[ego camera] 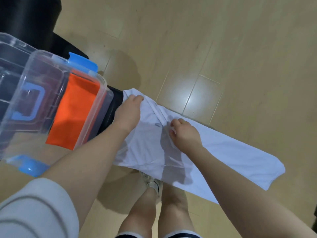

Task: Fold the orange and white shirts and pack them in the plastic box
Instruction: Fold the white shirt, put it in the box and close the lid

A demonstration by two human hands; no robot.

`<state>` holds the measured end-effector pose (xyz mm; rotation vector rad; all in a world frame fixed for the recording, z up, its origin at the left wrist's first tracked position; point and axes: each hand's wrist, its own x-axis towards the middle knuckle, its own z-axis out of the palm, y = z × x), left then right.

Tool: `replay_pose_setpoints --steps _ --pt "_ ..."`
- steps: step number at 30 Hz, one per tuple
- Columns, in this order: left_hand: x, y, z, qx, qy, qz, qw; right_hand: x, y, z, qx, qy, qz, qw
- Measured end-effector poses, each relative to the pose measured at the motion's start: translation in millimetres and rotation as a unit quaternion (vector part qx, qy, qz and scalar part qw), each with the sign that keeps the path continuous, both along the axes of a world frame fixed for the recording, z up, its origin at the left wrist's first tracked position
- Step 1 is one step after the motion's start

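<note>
Left hand [127,114] grip pinches soft white shirt [214,152] | right hand [184,134] pinches too | orange shirt [75,114] in clear box [103,85]

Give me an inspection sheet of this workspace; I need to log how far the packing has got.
Surface: black stand under the box and the shirt's top end.
Job's things: orange shirt folded inside clear plastic box; white shirt outside it, folded lengthwise, far end hanging free.
Clutter: nothing seen.
Grippers: left hand grips the white shirt's top edge; right hand pinches a fold near its middle.
Cables: nothing seen.
Surroundings: tan tiled floor; the person's legs below.
</note>
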<state>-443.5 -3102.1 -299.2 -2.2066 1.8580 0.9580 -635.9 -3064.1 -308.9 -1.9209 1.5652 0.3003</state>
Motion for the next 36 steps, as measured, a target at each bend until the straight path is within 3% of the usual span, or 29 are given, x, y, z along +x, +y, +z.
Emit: replay_pose_setpoints --steps 4,8,12,16,19,21,23,26,29,32,36 --pt "4.2 -43.0 -18.4 0.012 -0.069 -0.111 0.991 33.7 -28.8 -15.5 -0.084 -0.011 0.001 0.996" --pt "7.6 -70.9 -37.3 0.152 -0.088 -0.199 0.964 41.1 -35.7 -22.6 -0.048 0.031 0.01 0.998" --pt "11.8 -88.1 -47.0 0.253 -0.14 -0.211 0.934 42.1 -29.0 -28.9 -0.063 0.064 0.019 0.996" --pt "11.6 -102.8 -37.2 0.294 -0.184 -0.211 0.914 37.2 -31.6 -26.4 -0.078 0.066 0.038 0.994" --pt "15.3 -103.8 -26.6 0.212 -0.192 -0.241 0.927 32.3 -34.8 -20.4 -0.096 0.049 0.034 0.994" --pt "17.9 -91.5 -20.3 -0.002 -0.199 -0.288 0.937 29.4 -34.6 -14.7 -0.109 0.023 0.019 0.994" --pt "20.7 -72.9 -4.9 -0.142 -0.202 -0.309 0.919 28.8 -29.9 -10.0 -0.108 -0.006 0.007 0.994" --pt "25.4 -31.6 -3.4 -0.134 -0.248 -0.302 0.91 32.1 -22.6 -3.1 -0.065 -0.021 0.072 0.995" --pt "28.2 -2.6 -15.4 -0.097 -0.272 -0.269 0.919 29.7 -26.8 0.5 0.064 -0.007 0.09 0.994" --pt "29.4 13.9 -27.4 -0.085 -0.277 -0.222 0.931 23.3 -40.1 10.0 0.046 -0.021 0.038 0.998" --pt "28.7 41.5 -41.0 -0.071 -0.303 -0.112 0.944 30.2 -60.3 17.0 0.024 -0.07 0.065 0.995"
